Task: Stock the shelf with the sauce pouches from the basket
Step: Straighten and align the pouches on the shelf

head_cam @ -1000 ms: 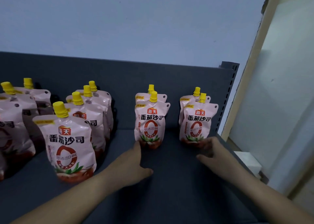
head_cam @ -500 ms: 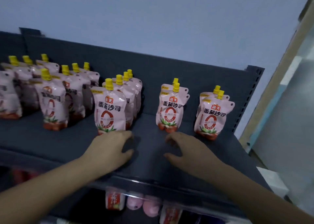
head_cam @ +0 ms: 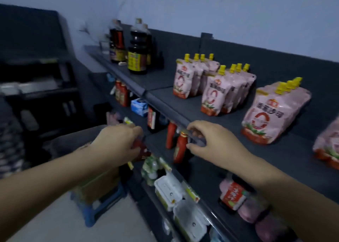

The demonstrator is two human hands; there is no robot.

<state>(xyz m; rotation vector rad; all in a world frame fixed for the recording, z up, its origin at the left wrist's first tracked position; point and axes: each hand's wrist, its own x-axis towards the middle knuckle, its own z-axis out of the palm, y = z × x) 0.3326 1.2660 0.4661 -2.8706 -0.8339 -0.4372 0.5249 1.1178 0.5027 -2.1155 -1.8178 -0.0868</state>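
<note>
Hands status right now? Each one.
Left hand: fingers curled, blurred; cannot tell if holding.
Right hand: loosely curled, empty, at dark grey metal shelf edge.

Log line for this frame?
pink spouted sauce pouches: rowed on dark grey shelf | left hand: empty, loosely curled | right hand: empty, by shelf edge

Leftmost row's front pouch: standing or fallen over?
Standing. The pouch rests on its red base on the shelf, yellow cap on top.

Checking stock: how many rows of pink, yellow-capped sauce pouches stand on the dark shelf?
4: far row, next row, third row, fourth row cut off at right edge; more may be hidden.
</note>
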